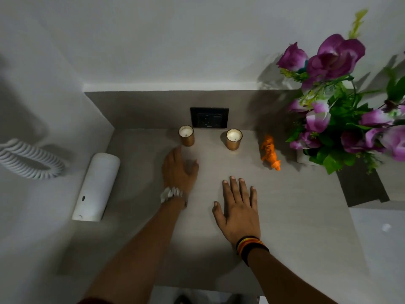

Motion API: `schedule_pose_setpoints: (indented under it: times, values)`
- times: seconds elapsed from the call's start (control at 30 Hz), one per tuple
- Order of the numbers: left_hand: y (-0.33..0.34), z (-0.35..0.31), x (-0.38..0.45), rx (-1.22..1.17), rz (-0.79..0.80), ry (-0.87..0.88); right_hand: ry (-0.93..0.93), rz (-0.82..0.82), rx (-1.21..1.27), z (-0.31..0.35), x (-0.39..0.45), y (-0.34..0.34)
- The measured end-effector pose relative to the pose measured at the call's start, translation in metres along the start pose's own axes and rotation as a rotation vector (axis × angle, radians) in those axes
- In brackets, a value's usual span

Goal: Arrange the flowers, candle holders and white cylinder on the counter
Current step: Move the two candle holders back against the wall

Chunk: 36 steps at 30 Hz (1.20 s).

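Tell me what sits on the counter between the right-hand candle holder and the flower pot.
In the head view, an orange toy animal lies between the right candle holder and the flowers, touching neither. Otherwise only bare counter.

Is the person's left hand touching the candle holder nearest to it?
Apart. In the head view, the left hand lies below the left candle holder, and a thin strip of bare counter shows between the fingertips and the holder's base.

1. We see a matt grey, faintly grained counter [285,216].
2. We see two gold, metallic-sheened candle holders [186,135] with smooth white wax.
3. We see a smooth white plastic-looking cylinder [96,185].
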<state>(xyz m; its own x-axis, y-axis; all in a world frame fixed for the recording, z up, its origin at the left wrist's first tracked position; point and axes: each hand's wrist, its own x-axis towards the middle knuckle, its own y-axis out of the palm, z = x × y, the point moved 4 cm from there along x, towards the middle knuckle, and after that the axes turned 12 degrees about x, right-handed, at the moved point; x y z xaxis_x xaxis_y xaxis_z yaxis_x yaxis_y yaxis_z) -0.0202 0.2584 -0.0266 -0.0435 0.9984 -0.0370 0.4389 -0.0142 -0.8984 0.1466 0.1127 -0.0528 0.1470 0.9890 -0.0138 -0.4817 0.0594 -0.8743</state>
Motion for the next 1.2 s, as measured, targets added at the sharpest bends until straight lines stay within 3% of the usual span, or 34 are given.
schedule_pose_setpoints:
  times: [0.13, 0.27, 0.47, 0.57, 0.97, 1.1, 1.2]
  values:
    - [0.018, 0.02, -0.08, 0.25, -0.04, 0.138, -0.01, -0.011, 0.016, 0.001, -0.001, -0.001]
    - [0.031, 0.026, -0.099, 0.411, 0.023, 0.192, -0.011, -0.015, 0.031, 0.003, -0.002, -0.003]
    - [0.029, 0.027, -0.096, 0.415, 0.023, 0.207, 0.254, -0.318, 0.506, -0.002, 0.05, -0.041]
    - [0.03, 0.029, -0.094, 0.407, 0.022, 0.202, 0.346, -0.324, 0.637, -0.005, 0.108, -0.057]
    - [0.028, 0.029, -0.091, 0.355, 0.009, 0.206, 0.283, -0.296, 0.554, -0.012, 0.169, -0.062]
    - [0.03, 0.029, -0.091, 0.367, -0.001, 0.208, 0.289, -0.273, 0.647, 0.005, 0.122, -0.049]
    - [0.027, 0.027, -0.085, 0.359, 0.006, 0.192, 0.137, -0.201, 0.405, 0.021, 0.062, -0.023]
